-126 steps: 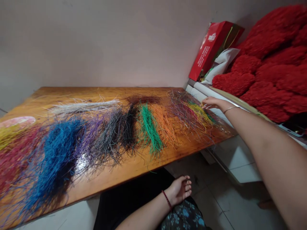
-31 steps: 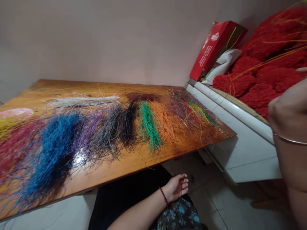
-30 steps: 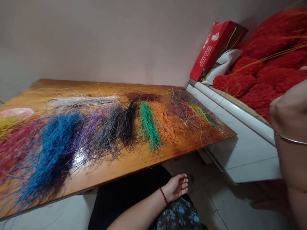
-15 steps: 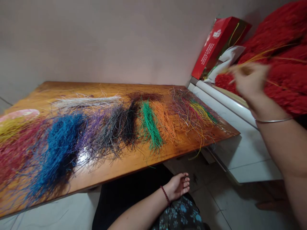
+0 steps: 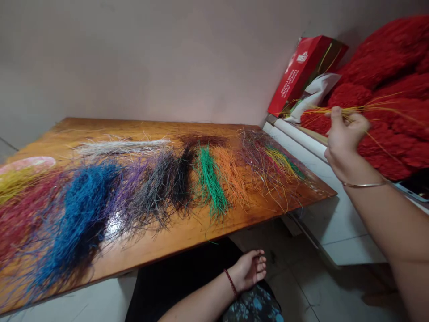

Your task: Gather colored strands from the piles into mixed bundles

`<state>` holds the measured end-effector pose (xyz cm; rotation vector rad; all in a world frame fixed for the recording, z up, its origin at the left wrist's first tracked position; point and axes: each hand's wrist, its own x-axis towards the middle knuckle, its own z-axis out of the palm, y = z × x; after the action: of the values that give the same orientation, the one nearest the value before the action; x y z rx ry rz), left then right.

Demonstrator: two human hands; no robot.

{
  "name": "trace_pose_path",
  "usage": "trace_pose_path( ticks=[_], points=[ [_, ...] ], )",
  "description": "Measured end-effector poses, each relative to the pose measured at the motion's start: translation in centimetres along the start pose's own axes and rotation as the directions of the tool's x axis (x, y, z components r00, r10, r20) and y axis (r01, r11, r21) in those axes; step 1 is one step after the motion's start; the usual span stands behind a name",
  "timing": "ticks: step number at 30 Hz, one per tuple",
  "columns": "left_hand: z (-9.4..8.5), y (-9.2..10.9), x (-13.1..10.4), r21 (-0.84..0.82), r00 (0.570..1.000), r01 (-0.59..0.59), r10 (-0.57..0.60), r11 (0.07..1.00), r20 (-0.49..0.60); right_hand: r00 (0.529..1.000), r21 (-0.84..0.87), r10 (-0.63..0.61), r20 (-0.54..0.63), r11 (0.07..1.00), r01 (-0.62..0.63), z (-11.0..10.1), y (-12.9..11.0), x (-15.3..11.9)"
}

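Observation:
My right hand [image 5: 348, 132], raised at the right above the white surface, is closed in a pinch around a thin bunch of yellow-orange strands [image 5: 378, 106]. Their loose ends stick out to both sides of the fingers. My left hand [image 5: 250, 269] rests on my lap below the table edge, palm up, fingers loosely curled with nothing in them. Nearest to the raised hand on the table lies a mixed pile of strands [image 5: 281, 161] in yellow, green, red and brown. Farther left are orange strands [image 5: 232, 172] and green strands [image 5: 212, 181].
Along the wooden table [image 5: 161, 250] lie black, grey, purple, blue [image 5: 83, 201], red and yellow strands, with white strands [image 5: 124, 146] behind. At the right are a red box [image 5: 295, 71], a white packet [image 5: 313, 96] and a large red fluffy heap [image 5: 389, 58].
My right hand has turned and now holds the yellow-orange strands more level; some that hung over the mixed pile's edge are gone. My left hand stays on my lap.

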<state>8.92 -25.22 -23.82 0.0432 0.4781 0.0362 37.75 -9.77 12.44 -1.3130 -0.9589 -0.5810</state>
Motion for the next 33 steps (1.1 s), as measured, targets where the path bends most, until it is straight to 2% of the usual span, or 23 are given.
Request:
trace_pose_path(
  ticks=[3,12,15,19,23,26,30,33],
  points=[
    [0.1,-0.1,0.0,0.005,1.0,-0.002,0.002,1.0,0.004,1.0,0.082,0.0,-0.031,0.997,0.003,-0.2,-2.1,-1.3],
    [0.1,0.0,0.0,0.009,1.0,0.01,-0.01,1.0,0.001,0.992,0.28,0.046,0.117,0.957,-0.077,-0.1,-6.8,-4.4],
    [0.0,0.0,0.1,0.002,1.0,0.012,-0.012,1.0,0.001,0.977,0.343,0.083,0.199,0.928,-0.148,0.0,-8.0,-5.0],
    [-0.1,-0.1,0.3,0.004,1.0,0.017,-0.017,1.0,-0.002,0.917,0.33,0.158,0.367,0.899,-0.287,0.2,-9.8,-5.7],
    [-0.3,-0.2,0.8,0.012,1.0,0.021,-0.022,1.0,0.014,0.818,0.313,0.269,0.508,0.827,-0.467,1.1,-12.2,-7.2],
    [-0.4,-0.1,1.0,0.021,0.999,0.026,-0.026,0.999,0.019,0.705,0.256,0.337,0.624,0.764,-0.592,2.6,-13.9,-8.9],
    [-0.4,-0.1,1.2,0.033,1.0,0.015,-0.016,0.999,0.022,0.565,0.189,0.319,0.761,0.724,-0.664,5.0,-15.9,-11.3],
    [-0.4,-0.2,1.5,0.035,1.0,0.007,-0.008,0.999,0.027,0.401,0.101,0.29,0.869,0.689,-0.718,6.9,-18.0,-13.2]
  ],
)
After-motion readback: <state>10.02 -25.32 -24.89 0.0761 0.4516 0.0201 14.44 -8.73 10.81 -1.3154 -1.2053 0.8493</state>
